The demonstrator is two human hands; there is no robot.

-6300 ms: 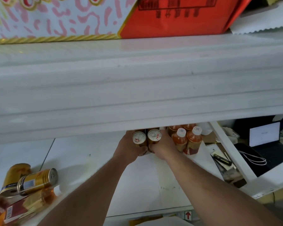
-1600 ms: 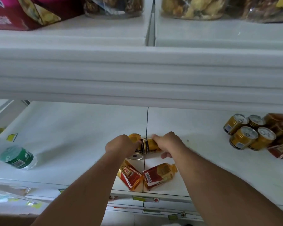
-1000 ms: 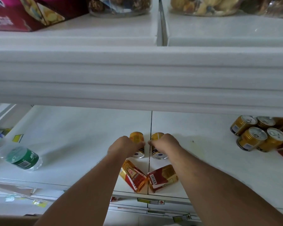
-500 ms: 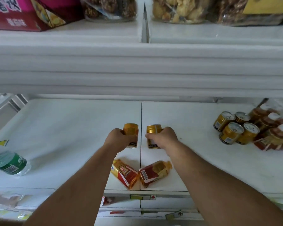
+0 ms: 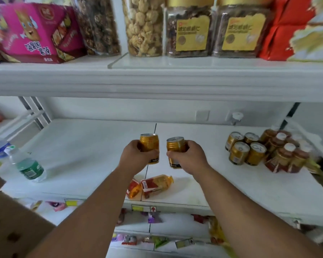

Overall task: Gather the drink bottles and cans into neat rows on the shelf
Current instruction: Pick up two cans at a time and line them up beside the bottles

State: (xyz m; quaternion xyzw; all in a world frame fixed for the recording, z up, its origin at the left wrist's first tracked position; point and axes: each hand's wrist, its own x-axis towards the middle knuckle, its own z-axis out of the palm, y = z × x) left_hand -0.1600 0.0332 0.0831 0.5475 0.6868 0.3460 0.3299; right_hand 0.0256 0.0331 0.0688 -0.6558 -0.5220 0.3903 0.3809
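Note:
My left hand [image 5: 136, 157] grips a gold can [image 5: 150, 144], held upright above the white shelf [image 5: 86, 146]. My right hand [image 5: 189, 158] grips a second gold can [image 5: 174, 146] beside it. Below my hands two amber tea bottles [image 5: 155, 184] lie on their sides near the shelf's front edge. At the right stands a group of several gold cans [image 5: 246, 148], with several amber bottles with white caps [image 5: 285, 151] packed right of them. A green-labelled water bottle [image 5: 27, 165] stands tilted at the left.
The upper shelf [image 5: 157, 81] juts out over the work area and carries a pink box [image 5: 34, 32], snack jars [image 5: 190, 28] and red boxes. A cardboard box [image 5: 9, 220] is at the lower left. Small packets fill the shelf below.
Both hands lifted the two gold cans off the shelf, turned them upright and raised them. My view tilted up, so the upper shelf's goods now show.

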